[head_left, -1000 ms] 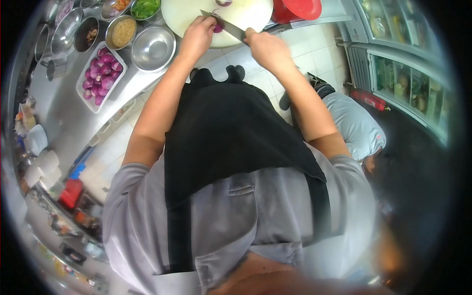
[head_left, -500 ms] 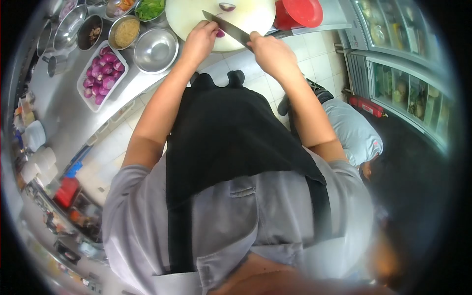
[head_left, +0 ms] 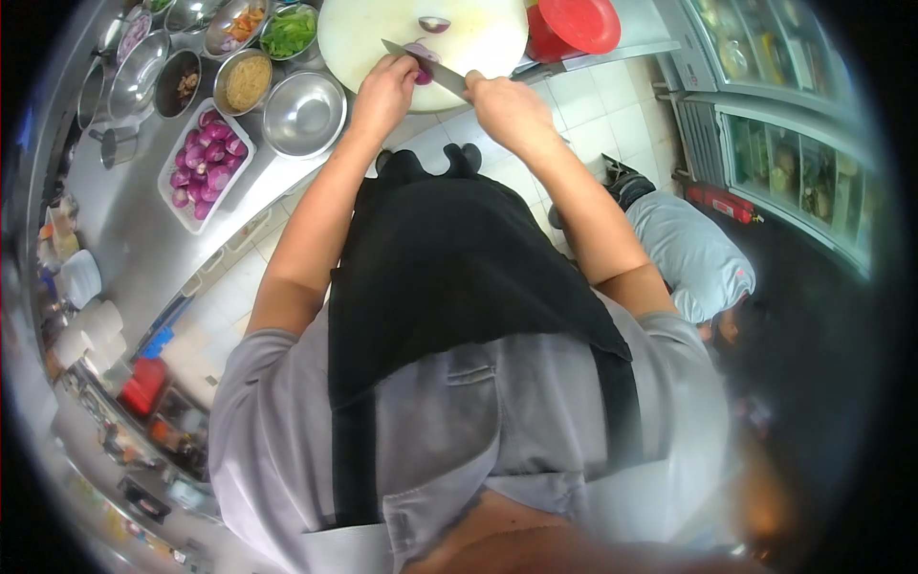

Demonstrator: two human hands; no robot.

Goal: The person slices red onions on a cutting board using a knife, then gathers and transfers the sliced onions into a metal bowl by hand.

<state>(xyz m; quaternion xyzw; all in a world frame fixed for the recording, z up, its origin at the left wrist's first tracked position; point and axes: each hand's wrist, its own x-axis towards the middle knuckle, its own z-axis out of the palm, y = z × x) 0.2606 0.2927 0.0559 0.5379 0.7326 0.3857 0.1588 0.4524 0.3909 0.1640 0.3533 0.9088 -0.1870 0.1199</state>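
On the round white cutting board [head_left: 359, 43], my left hand [head_left: 384, 94] presses a piece of red onion [head_left: 423, 77] down with bent fingers. My right hand [head_left: 512, 110] is wrapped round the handle of a knife [head_left: 440, 72]. The blade points up and to the left, lying across the onion close to my left fingertips. Farther up the board rests another cut red onion piece [head_left: 434, 25], apart from both hands. Whether the edge is in the onion, I cannot tell.
A basket of peeled red onions [head_left: 182, 212] and an empty steel bowl [head_left: 304, 113] stand left on the steel counter. Bowls of leafy greens [head_left: 289, 33] and minced yellowish food [head_left: 249, 84] sit behind. A red container [head_left: 579, 24] is right; another person [head_left: 693, 249] bends by glass-door fridges [head_left: 794, 172].
The view has shifted slightly. My right hand and the knife have moved a little left and down relative to the board, and the blade now lies nearer my left fingertips over the onion.
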